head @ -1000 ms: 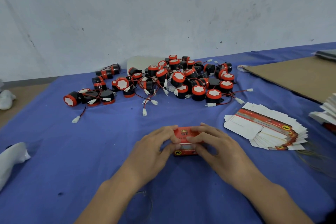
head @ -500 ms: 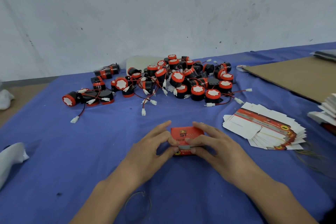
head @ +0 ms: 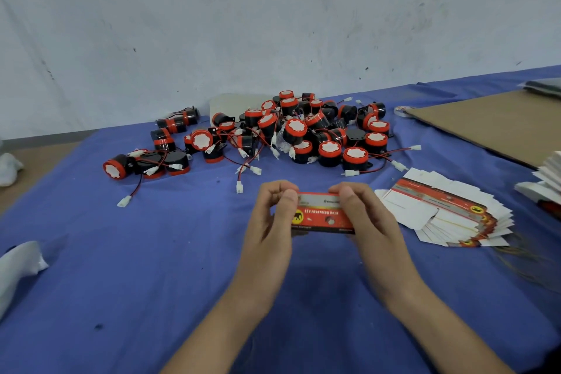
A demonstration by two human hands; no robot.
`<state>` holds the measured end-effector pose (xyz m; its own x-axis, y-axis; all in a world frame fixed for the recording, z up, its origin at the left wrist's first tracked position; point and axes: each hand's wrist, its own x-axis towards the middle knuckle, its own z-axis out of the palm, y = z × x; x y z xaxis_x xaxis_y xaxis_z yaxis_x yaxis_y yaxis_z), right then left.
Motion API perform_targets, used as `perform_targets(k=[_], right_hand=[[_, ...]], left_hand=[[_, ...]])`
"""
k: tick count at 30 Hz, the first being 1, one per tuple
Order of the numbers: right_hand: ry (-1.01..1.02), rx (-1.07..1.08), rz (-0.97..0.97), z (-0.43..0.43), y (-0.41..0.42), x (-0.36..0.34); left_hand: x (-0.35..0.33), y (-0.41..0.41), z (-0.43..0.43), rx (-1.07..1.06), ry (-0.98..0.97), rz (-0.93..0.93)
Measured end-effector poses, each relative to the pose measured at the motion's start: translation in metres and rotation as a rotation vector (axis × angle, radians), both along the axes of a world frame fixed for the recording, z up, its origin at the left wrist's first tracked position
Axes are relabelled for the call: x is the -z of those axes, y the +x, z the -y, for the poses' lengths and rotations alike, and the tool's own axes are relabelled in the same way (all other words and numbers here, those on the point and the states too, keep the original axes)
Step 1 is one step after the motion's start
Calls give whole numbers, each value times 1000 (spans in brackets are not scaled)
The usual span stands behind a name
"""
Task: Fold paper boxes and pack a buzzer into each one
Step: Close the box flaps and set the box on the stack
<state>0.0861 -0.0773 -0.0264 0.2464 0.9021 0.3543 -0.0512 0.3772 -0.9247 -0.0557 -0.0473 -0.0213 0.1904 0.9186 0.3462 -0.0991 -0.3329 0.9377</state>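
A small red paper box (head: 321, 214) with a yellow emblem and white lettering is lifted off the blue cloth at centre. My left hand (head: 271, 215) grips its left end and my right hand (head: 364, 215) grips its right end, thumbs on the near face and fingers curled over the top. Behind it lies a heap of black-and-red buzzers (head: 291, 133) with red-black wires and white plugs. A fanned stack of flat unfolded boxes (head: 446, 212) lies to the right.
A blue cloth (head: 151, 252) covers the table. A brown cardboard sheet (head: 498, 121) lies at the back right, with more stacked cartons (head: 546, 182) at the right edge. A white rag (head: 18, 264) sits at the left edge. The wall stands close behind the buzzers.
Both hands have raised the red box off the cloth and turned it, so its long printed face now points towards me. The grip has shifted to the box's two ends.
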Motion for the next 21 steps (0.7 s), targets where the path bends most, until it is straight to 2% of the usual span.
perform_targets(k=[4,9,12,17,19,21], right_hand=[[45,3,-97,-1,-15,-3],[39,149,-174,-5,-7,-14],[37,226,-205,-1,1,-12],[-47,332,-282,24,21,-14],[-65,340,-350,39,35,-14],[-75,375,-436,57,50,-11]], left_hand=[[-7,29,5,-106,-15,50],[-13,49,-1,-115,9,57],[-12,62,2,-98,-27,77],[-9,78,18,-17,-63,-9],[-6,80,33,-40,-146,19],[-11,83,49,-61,-312,156]])
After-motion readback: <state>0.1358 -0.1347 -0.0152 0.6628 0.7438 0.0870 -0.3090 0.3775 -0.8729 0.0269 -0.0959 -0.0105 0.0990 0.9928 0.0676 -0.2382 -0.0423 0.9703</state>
